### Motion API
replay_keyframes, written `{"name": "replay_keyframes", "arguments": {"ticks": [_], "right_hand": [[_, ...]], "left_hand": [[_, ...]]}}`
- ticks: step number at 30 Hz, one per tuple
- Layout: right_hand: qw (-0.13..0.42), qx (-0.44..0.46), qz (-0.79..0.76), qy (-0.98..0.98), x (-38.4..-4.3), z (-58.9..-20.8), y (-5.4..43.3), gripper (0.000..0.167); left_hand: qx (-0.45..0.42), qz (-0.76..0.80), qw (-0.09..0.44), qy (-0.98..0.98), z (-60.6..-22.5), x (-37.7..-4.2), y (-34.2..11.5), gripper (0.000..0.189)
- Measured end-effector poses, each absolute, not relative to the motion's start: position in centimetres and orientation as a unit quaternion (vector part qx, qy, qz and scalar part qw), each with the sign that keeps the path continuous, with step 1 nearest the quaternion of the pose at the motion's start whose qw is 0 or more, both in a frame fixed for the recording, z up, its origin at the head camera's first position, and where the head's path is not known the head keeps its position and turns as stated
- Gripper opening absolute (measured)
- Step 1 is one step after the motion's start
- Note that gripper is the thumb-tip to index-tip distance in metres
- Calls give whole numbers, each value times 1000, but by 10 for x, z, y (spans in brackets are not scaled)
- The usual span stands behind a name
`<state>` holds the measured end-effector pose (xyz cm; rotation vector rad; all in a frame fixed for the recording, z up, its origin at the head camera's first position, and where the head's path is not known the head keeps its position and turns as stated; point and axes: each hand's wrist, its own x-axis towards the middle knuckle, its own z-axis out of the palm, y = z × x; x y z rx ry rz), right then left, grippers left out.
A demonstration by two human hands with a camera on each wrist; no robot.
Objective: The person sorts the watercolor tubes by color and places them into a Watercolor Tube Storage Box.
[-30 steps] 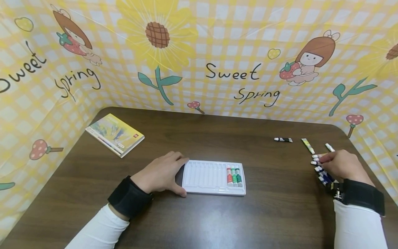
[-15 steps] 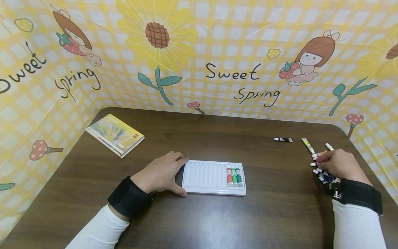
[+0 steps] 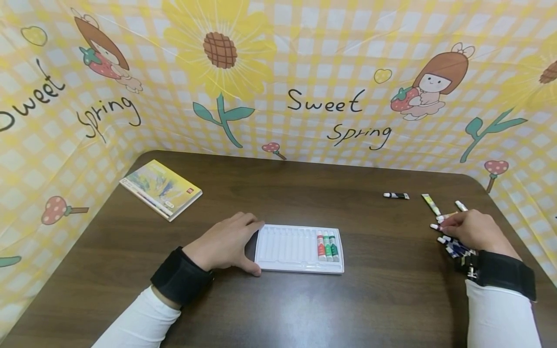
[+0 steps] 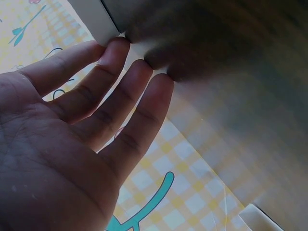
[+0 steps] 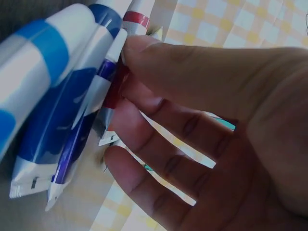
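Observation:
My left hand (image 3: pixel 226 241) grips the left end of a white plastic tray (image 3: pixel 287 246), thumb at the near edge and fingers at the far edge. Three paint tubes (image 3: pixel 328 245), one red and two green, lie in slots at its right end. At the right of the table, my right hand (image 3: pixel 476 229) pinches a dark red paint tube (image 5: pixel 115 89) between thumb and index finger; its white cap (image 3: pixel 435 226) points left. Close beside that hand lie several blue and purple tubes (image 5: pixel 62 106), partly under the palm in the head view.
A black tube (image 3: pixel 396 195), a yellow-green tube (image 3: pixel 431 204) and a white-capped tube (image 3: pixel 461 206) lie beyond the right hand. A yellow-covered book (image 3: pixel 161 188) rests at the back left. Patterned cloth (image 3: pixel 243 121) hangs along the table's far and side edges.
The right hand has shifted slightly left and now pinches the dark red tube, whose cap has slid left, away from the others. The left hand and the tray have stayed put.

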<state>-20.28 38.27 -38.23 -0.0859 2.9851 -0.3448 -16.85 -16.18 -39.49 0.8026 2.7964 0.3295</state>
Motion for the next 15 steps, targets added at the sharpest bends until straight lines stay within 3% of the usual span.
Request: {"name": "replay_keyframes", "arguments": {"ticks": [15], "right_hand": [[67, -39, -116, 990, -201, -380, 380, 14]], "left_hand": [[286, 109, 92, 948, -395, -168, -163, 103]]}}
